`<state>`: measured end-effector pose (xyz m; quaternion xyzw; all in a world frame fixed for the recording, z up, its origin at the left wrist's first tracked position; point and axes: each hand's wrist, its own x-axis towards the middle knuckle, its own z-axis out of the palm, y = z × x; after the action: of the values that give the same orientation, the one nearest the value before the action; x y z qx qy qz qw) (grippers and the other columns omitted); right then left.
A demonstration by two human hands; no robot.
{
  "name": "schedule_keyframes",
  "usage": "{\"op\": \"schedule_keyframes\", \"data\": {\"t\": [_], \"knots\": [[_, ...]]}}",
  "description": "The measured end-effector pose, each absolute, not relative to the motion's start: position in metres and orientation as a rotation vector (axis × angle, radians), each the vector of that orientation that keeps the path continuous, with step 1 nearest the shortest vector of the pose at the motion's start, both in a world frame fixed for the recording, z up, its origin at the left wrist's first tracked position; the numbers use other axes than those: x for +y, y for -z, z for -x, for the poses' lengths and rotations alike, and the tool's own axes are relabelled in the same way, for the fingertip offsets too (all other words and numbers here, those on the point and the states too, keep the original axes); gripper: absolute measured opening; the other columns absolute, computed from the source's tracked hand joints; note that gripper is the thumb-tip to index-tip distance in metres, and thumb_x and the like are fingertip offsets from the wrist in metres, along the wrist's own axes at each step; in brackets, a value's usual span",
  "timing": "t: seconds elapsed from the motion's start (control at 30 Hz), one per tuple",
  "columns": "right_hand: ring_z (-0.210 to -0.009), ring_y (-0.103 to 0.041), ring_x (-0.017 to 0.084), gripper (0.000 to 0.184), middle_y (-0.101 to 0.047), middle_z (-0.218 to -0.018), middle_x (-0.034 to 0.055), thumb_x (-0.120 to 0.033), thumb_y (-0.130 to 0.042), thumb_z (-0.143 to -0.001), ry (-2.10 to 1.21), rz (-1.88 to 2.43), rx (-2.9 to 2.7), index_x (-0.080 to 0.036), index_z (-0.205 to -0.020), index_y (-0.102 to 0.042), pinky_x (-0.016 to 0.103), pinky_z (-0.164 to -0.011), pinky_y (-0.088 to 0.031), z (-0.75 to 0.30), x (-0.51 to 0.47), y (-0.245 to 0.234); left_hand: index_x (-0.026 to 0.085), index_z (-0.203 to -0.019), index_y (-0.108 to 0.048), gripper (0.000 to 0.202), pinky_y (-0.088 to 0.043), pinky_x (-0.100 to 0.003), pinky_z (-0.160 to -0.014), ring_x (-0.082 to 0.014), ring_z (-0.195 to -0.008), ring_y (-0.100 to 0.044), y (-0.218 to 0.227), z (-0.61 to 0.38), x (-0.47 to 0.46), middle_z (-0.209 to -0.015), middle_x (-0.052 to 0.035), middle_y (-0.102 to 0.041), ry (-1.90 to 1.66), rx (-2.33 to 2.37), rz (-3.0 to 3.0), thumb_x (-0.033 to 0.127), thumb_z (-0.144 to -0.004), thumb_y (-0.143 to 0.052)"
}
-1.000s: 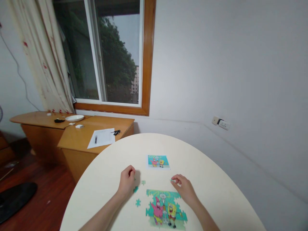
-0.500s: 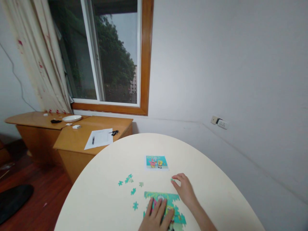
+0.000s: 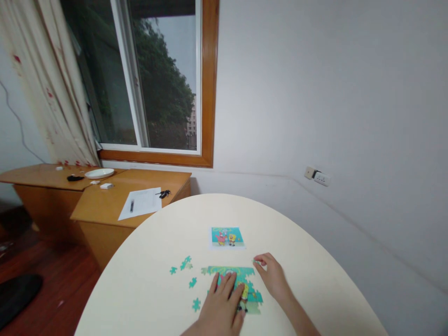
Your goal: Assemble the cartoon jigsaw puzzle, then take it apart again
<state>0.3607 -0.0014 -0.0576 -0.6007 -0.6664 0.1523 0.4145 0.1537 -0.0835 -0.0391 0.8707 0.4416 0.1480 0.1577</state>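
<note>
A partly joined jigsaw puzzle point(image 3: 250, 296) with a teal cartoon picture lies near the front of the round table. My left hand point(image 3: 224, 298) rests flat on it, fingers spread, covering its left and middle part. Just past the puzzle's upper right corner, my right hand point(image 3: 275, 275) pinches a small puzzle piece point(image 3: 255, 261) between thumb and forefinger. Several loose teal pieces point(image 3: 192, 282) lie left of the puzzle, and a pale piece point(image 3: 204, 270) touches or nearly touches its upper left edge. Behind the puzzle sits a reference picture card point(image 3: 227, 237) showing the same cartoon.
The round cream table point(image 3: 140, 280) stands close to the wall. At the back left is a wooden desk point(image 3: 175, 182) with a paper sheet point(image 3: 140, 203), keys point(image 3: 163, 193) and a white plate point(image 3: 100, 173). A wall socket point(image 3: 321, 178) is on the right.
The puzzle has slid away from me under my left hand, its upper left edge now by the pale piece. My right hand, still pinching its piece, has shifted slightly right.
</note>
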Motion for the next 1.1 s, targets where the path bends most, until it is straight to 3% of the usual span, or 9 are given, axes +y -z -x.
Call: {"op": "schedule_keyframes", "data": {"t": [0.47,0.77,1.1], "knots": [[-0.076,-0.06,0.02,0.017,-0.063,-0.083,0.0087,-0.024,-0.05,-0.075,-0.278,1.545,-1.714,-0.017,-0.079,-0.064,0.034,-0.074,-0.049,-0.36,-0.002,0.067,0.025,-0.131,-0.046,0.046,-0.019,-0.048,-0.112,-0.0273,-0.131,-0.035,0.027,-0.15,-0.093,-0.14,-0.0108,-0.043,-0.473,1.304,-2.456,0.037,-0.086,-0.044],[-0.077,-0.059,0.02,0.016,-0.062,-0.082,0.0086,-0.023,-0.05,-0.076,-0.252,1.565,-1.74,-0.017,-0.077,-0.064,0.033,-0.074,-0.048,-0.361,-0.001,0.07,0.024,-0.127,-0.05,0.043,-0.018,-0.052,-0.11,-0.0294,-0.127,-0.037,0.028,-0.151,-0.093,-0.135,-0.0118,-0.047,-0.51,1.427,-2.429,0.036,-0.086,-0.043],[-0.077,-0.059,0.021,0.016,-0.061,-0.081,0.0089,-0.021,-0.049,-0.075,-0.276,1.539,-1.774,-0.016,-0.077,-0.064,0.033,-0.074,-0.047,-0.359,-0.004,0.064,0.032,-0.126,-0.05,0.042,-0.025,-0.049,-0.102,-0.0279,-0.116,-0.039,0.028,-0.149,-0.092,-0.124,-0.0085,-0.048,-0.52,1.522,-2.395,0.04,-0.086,-0.043]]}}
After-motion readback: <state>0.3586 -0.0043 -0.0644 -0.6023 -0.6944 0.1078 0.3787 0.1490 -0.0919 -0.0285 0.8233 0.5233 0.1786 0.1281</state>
